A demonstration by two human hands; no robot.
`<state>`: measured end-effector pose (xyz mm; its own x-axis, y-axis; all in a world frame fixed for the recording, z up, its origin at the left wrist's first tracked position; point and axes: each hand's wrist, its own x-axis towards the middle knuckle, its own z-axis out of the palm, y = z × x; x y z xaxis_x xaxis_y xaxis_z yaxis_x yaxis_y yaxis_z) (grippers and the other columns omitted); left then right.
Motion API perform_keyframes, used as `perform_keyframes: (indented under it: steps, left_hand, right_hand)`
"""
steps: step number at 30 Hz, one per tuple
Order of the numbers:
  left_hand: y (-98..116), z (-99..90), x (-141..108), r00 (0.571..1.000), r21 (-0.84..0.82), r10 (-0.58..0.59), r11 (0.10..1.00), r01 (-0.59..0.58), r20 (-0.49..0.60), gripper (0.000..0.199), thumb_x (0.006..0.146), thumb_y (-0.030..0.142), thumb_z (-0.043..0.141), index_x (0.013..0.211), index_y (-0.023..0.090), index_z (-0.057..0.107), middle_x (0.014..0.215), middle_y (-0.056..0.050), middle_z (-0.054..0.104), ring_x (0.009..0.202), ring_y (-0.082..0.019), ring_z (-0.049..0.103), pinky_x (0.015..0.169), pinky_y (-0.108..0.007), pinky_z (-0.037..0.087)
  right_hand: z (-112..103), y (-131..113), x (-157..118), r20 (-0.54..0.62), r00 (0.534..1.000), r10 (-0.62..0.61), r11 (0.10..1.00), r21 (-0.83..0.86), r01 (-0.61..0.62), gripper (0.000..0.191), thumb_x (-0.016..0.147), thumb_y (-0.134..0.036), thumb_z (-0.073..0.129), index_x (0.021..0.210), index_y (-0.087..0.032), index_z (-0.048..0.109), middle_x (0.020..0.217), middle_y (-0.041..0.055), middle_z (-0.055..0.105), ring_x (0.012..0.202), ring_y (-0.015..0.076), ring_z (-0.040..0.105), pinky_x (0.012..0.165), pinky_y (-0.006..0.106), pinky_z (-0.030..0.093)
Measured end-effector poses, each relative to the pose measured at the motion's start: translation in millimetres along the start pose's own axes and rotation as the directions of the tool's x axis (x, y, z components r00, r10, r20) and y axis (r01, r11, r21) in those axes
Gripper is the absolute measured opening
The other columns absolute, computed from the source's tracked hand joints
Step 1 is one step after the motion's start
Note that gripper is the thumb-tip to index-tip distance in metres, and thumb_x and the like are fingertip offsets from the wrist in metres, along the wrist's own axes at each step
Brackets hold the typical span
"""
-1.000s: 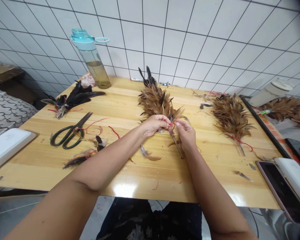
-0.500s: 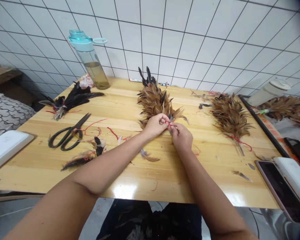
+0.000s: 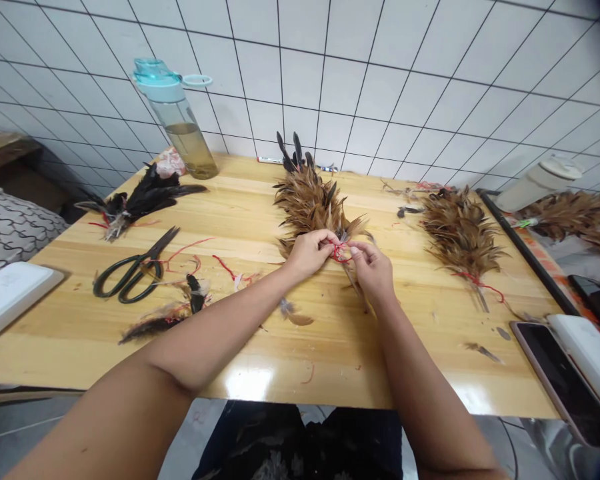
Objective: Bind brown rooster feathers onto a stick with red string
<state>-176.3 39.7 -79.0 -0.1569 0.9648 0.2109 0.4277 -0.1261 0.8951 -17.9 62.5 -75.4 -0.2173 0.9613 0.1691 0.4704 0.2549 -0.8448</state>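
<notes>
Two hands: I see the left hand (image 3: 310, 255) and right hand (image 3: 374, 268), each with fingers pinched together on red string (image 3: 340, 252).
Red string: loose loops by the plumes' near end on the feather duster (image 3: 313, 203).
Feather duster: lying on the counter (image 3: 290, 377), brown plumes beyond the hands.
Scissors (image 3: 153, 257): left of the duster, blades parted slightly.
Second duster (image 3: 463, 230): well right of the first duster.
Bottle (image 3: 177, 123): upright, beyond the scissors, left of the duster.
</notes>
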Motion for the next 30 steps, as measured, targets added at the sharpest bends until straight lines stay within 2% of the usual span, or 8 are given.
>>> perform_keyframes:
  steps: [3,9,13,17,20,23,26,30]
  left_hand:
    - [0.4,0.2,0.6,1.000,0.009,0.008,1.000,-0.008,0.000,0.015,0.078,0.017,0.055,0.084,0.017,0.069,0.076,0.001,0.067,0.061,-0.009,0.050,0.062,-0.019,0.038]
    - [-4.2,1.2,0.5,0.999,-0.001,0.032,0.999,-0.032,0.026,0.015,0.077,0.018,0.055,0.084,0.017,0.069,0.070,0.002,0.064,0.060,-0.009,0.050,0.060,-0.020,0.036]
    - [-5.8,0.5,0.6,0.999,0.011,0.020,1.000,-0.020,0.034,0.016,0.077,0.019,0.057,0.085,0.017,0.070,0.064,0.002,0.062,0.057,-0.008,0.048,0.058,-0.020,0.035]
    - [-4.9,1.8,1.6,0.999,-0.050,0.003,0.999,-0.001,0.040,0.014,0.075,0.017,0.058,0.084,0.015,0.069,0.066,0.002,0.062,0.058,-0.008,0.050,0.057,-0.019,0.037]
    - [-3.9,3.7,2.2,0.998,-0.202,-0.054,0.978,0.061,0.043,0.012,0.071,0.014,0.061,0.083,0.015,0.062,0.066,0.002,0.062,0.058,-0.007,0.054,0.057,-0.018,0.041]
    - [-2.9,3.9,2.1,0.986,-0.378,-0.135,0.911,0.163,0.099,0.017,0.069,0.013,0.064,0.084,0.015,0.056,0.063,0.003,0.060,0.056,-0.008,0.056,0.052,-0.017,0.041]
    - [-1.1,2.0,1.5,0.967,-0.435,-0.194,0.866,0.247,0.163,0.015,0.070,0.014,0.066,0.082,0.014,0.056,0.064,0.001,0.062,0.058,-0.008,0.058,0.049,-0.015,0.041]
    - [1.9,0.2,0.4,0.953,-0.473,-0.241,0.829,0.299,0.181,0.012,0.073,0.018,0.066,0.083,0.012,0.062,0.068,-0.002,0.065,0.056,-0.007,0.056,0.046,-0.015,0.042]
  right_hand:
    - [-1.9,3.1,7.5,-0.014,0.999,0.038,0.999,0.015,-0.037,0.037,0.079,-0.043,0.054,0.098,-0.017,0.072,0.049,-0.0062,0.039,0.046,0.0105,0.035,0.048,0.024,0.030]
    - [11.9,14.0,16.6,0.080,0.997,0.003,0.991,-0.134,0.008,0.032,0.078,-0.042,0.056,0.094,-0.019,0.072,0.052,-0.0041,0.050,0.048,0.0124,0.043,0.051,0.025,0.032]
    - [15.2,13.9,17.2,0.060,0.994,-0.090,0.980,-0.170,0.099,0.027,0.083,-0.037,0.050,0.092,-0.022,0.071,0.076,0.0020,0.069,0.067,0.0161,0.058,0.065,0.027,0.042]
    - [12.0,6.7,13.6,0.054,0.990,-0.129,0.965,-0.223,0.138,0.025,0.086,-0.035,0.047,0.088,-0.022,0.069,0.085,0.0044,0.071,0.075,0.0184,0.061,0.068,0.029,0.043]
    - [11.2,3.1,11.5,0.042,0.994,-0.101,0.956,-0.274,0.109,0.024,0.086,-0.034,0.048,0.084,-0.022,0.068,0.084,0.0049,0.071,0.075,0.0192,0.060,0.068,0.030,0.042]
    - [13.2,4.2,10.9,0.048,0.994,-0.100,0.950,-0.293,0.110,0.023,0.086,-0.030,0.047,0.082,-0.021,0.067,0.085,0.0054,0.070,0.078,0.0195,0.060,0.069,0.030,0.042]
    - [15.9,7.4,10.8,0.072,0.990,-0.119,0.945,-0.297,0.135,0.023,0.086,-0.028,0.045,0.080,-0.021,0.066,0.085,0.0053,0.069,0.079,0.0194,0.059,0.071,0.030,0.041]
    - [17.8,9.2,10.4,0.087,0.989,-0.123,0.939,-0.313,0.144,0.025,0.087,-0.028,0.044,0.080,-0.020,0.066,0.085,0.0056,0.068,0.078,0.0193,0.058,0.071,0.030,0.041]
